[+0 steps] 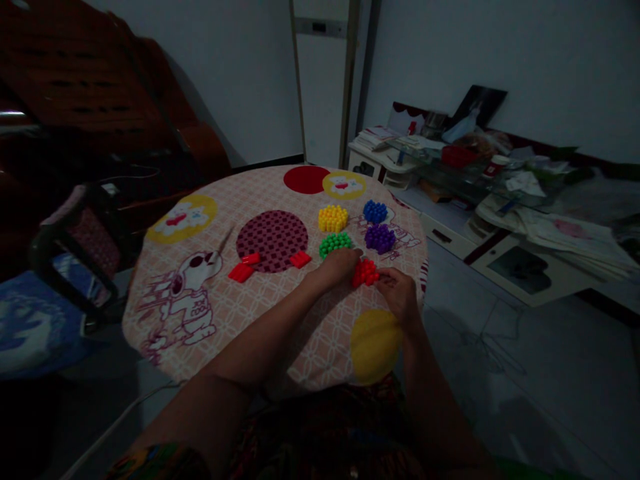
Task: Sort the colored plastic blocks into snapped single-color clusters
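Observation:
A red cluster of small knobbed pieces (365, 273) stands on the round table, between my two hands. My left hand (341, 265) is closed at its left side, with the fingertips partly hidden behind the pieces. Pinched at the cluster's right edge is my right hand (398, 291). Just beyond my left hand sits a green cluster (335, 245), with a yellow cluster (333, 218) behind it. To the right are a purple cluster (380, 238) and a blue cluster (375, 211). All have rounded knobs on top.
Flat red pieces (241, 272) and a smaller red piece (301, 259) lie left on the patterned tablecloth (225, 333). A cluttered cabinet (450, 247) stands at the right. A wooden bench (90, 87) and a folding chair (83, 247) are at the left.

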`<state>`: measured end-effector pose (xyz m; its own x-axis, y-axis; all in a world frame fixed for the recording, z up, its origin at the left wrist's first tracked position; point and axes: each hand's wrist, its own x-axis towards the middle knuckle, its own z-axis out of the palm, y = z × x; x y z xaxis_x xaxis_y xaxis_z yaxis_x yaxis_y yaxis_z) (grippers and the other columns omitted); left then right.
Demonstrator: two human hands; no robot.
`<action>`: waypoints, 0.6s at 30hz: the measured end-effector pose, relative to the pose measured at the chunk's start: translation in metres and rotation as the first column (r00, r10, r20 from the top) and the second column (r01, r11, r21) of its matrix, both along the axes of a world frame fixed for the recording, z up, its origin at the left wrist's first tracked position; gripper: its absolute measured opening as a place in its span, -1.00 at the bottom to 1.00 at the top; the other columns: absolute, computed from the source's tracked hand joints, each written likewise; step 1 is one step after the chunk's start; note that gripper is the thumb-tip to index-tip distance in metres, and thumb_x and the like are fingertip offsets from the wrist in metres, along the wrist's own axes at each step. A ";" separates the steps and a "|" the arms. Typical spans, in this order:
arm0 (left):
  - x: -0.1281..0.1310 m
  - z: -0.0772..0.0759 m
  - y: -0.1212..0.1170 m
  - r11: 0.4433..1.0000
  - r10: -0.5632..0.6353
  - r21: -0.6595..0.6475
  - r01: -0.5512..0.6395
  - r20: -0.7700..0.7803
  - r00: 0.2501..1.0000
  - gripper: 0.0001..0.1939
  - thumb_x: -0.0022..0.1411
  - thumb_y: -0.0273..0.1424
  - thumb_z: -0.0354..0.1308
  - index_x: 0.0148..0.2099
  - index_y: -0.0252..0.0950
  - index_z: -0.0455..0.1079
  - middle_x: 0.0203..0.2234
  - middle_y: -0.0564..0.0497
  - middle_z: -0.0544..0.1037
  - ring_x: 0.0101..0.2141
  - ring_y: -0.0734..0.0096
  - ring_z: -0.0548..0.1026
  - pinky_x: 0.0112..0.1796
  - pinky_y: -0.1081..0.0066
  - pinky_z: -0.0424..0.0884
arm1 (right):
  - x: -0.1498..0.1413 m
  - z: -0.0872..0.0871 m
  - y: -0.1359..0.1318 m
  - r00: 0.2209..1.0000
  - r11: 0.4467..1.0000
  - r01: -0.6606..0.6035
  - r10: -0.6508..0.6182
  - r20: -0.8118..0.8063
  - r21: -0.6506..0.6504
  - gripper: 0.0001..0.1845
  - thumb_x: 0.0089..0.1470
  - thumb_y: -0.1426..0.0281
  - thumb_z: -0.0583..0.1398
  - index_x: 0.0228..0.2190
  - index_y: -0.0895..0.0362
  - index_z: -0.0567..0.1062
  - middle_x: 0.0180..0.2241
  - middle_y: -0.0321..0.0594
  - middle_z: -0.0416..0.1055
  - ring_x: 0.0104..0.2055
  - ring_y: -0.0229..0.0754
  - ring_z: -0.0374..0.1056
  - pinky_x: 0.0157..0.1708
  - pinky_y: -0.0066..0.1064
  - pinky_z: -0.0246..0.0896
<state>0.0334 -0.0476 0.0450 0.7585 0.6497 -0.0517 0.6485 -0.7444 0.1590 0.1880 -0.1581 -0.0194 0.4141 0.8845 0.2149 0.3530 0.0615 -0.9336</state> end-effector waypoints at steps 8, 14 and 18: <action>-0.012 -0.011 -0.003 0.997 0.020 -0.072 -0.010 0.137 0.990 -0.69 0.21 -0.43 0.16 0.01 -0.35 0.44 -0.24 -0.19 0.63 -0.19 0.14 0.61 -0.22 0.37 0.43 | -0.008 0.004 0.000 0.999 0.999 0.041 -0.040 -0.012 0.026 -0.77 -0.16 0.27 0.30 -0.39 0.10 0.54 -0.47 -0.22 0.54 -0.43 -0.15 0.45 -0.40 -0.36 0.37; -0.012 -0.016 -0.008 0.996 0.041 -0.079 -0.028 0.175 0.984 -0.63 0.20 -0.41 0.18 0.06 -0.34 0.41 -0.19 -0.19 0.63 -0.17 0.13 0.61 -0.22 0.36 0.42 | -0.010 0.002 0.002 0.999 0.999 0.031 -0.031 -0.015 0.039 -0.76 -0.14 0.29 0.29 -0.36 0.11 0.54 -0.41 -0.21 0.56 -0.39 -0.15 0.48 -0.33 -0.35 0.39; -0.027 -0.004 -0.014 0.996 0.072 -0.064 -0.058 0.246 0.967 -0.64 0.31 -0.43 0.06 0.12 -0.31 0.41 -0.12 -0.18 0.62 -0.14 0.17 0.59 -0.18 0.34 0.43 | -0.006 -0.003 0.002 0.996 0.999 0.044 -0.042 -0.074 0.028 -0.75 -0.18 0.32 0.26 -0.35 0.12 0.53 -0.40 -0.19 0.56 -0.39 -0.16 0.48 -0.35 -0.35 0.38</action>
<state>0.0067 -0.0617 0.0410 0.7082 0.6996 0.0949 0.6303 -0.6871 0.3613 0.1821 -0.1565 -0.0226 0.4669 0.8594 0.2083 0.2870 0.0755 -0.9549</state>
